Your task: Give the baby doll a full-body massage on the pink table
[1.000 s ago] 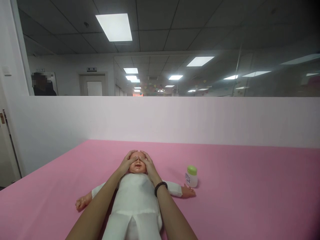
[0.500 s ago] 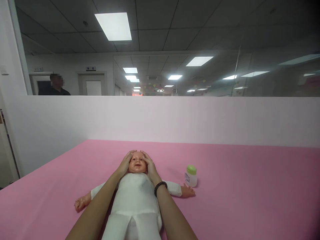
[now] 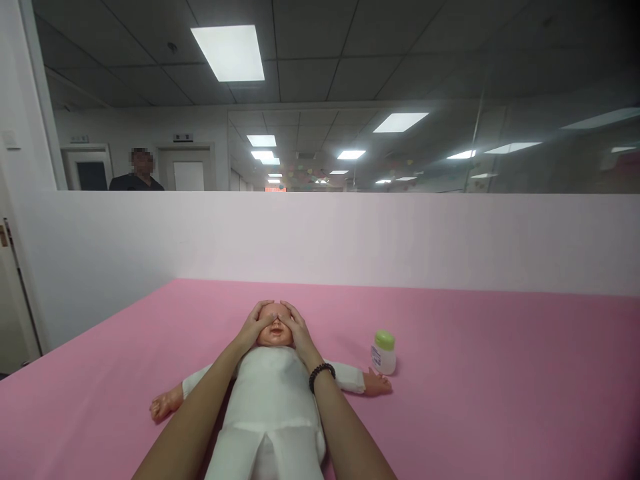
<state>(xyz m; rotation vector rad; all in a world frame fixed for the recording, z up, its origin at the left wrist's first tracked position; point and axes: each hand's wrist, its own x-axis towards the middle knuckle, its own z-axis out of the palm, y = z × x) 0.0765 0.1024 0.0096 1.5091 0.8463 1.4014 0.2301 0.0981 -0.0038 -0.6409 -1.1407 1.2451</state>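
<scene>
Nearest the camera, two bare forearms run up along a baby doll [image 3: 270, 400] that lies on its back on the pink mat [image 3: 500, 400], arms flung out to either side. Its body is a soft white cloth suit, matte and slightly puckered at a seam across the middle; the small hands and the head are smooth, glossy plastic in a flesh tone.

The left hand [image 3: 253, 328] and right hand [image 3: 296, 328] both rest on the doll's head [image 3: 275, 330], palms cupping the cheeks, fingers spread and laid flat, not curled into a grip, thumbs meeting across the eyes and brow so that only the nose and open mouth show. A band of dark round beads [image 3: 321, 374] circles the right wrist.

By the look of it, a stroking of the face is in mid-pass over the eye line (the chest, arms and lower body lie untouched under no hand), so most of the doll seems left to work on.

Just beyond the doll's far hand stands a small squat bottle [image 3: 383, 353], whitish translucent plastic with a rounded pale-green cap, closed and upright, apart from both hands.

Behind the mat rises a plain white partition [image 3: 350, 240], smooth and matte; over its top edge a person [image 3: 137, 175] in dark clothing shows in the distance.
</scene>
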